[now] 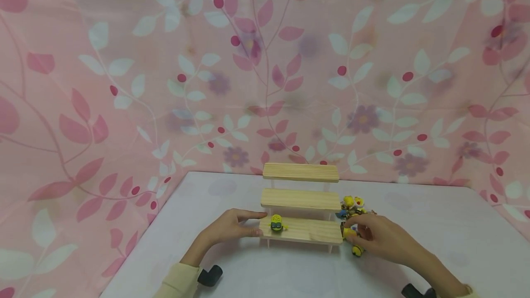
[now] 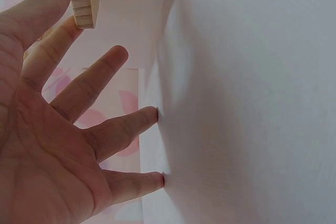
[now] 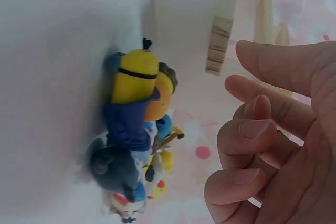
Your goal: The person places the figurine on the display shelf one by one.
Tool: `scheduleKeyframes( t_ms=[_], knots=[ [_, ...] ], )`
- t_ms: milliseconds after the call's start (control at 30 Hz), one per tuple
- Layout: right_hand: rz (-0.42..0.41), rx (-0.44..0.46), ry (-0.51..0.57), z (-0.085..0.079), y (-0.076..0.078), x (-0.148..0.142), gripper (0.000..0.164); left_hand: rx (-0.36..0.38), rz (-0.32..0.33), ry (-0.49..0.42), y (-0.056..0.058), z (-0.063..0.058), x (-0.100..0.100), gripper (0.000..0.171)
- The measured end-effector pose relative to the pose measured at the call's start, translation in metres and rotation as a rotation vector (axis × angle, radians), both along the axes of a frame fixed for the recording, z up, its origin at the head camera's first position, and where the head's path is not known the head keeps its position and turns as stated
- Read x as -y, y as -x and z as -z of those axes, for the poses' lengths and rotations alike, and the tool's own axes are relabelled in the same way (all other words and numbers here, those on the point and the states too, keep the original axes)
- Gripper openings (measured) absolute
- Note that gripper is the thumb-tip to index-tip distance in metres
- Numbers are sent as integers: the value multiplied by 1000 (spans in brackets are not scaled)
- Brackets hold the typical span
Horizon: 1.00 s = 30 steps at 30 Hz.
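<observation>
A three-tier wooden shelf stands on the table. Near the left end of its bottom board is a small yellow minion figure with dark goggles. My left hand touches that board's left end with thumb and index finger; in the left wrist view its fingers are straight and spread. By the shelf's right end, my right hand has loosely curled fingers with nothing between them. Beside it lies a pile of minion figures, including one in a blue outfit and a dark grey figure in the right wrist view.
Several more small figures lie behind the right hand, close to the shelf. A white cloth covers the table. Behind it hangs a pink floral curtain. Black wrist cameras sit at both wrists.
</observation>
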State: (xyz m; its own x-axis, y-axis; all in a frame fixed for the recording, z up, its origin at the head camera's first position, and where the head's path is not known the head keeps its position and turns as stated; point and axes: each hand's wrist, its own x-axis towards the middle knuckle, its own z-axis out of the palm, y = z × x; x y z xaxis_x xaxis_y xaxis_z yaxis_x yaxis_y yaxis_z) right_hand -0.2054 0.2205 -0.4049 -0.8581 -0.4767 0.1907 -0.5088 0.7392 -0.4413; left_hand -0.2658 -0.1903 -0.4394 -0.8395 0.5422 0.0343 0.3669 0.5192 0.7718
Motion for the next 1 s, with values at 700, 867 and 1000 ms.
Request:
scheduleKeyframes(
  t_ms=[700,867,1000],
  knots=[
    [96,113,-100,19,-5,-12,37,-6,3,7,-1,0,1,47],
    [151,142,-131,19,-6,-11,42,-1,2,1,-1,-1,1,47],
    [212,148,-182,21,-8,-7,46,-2,2,0,0,-1,0,47]
  ],
)
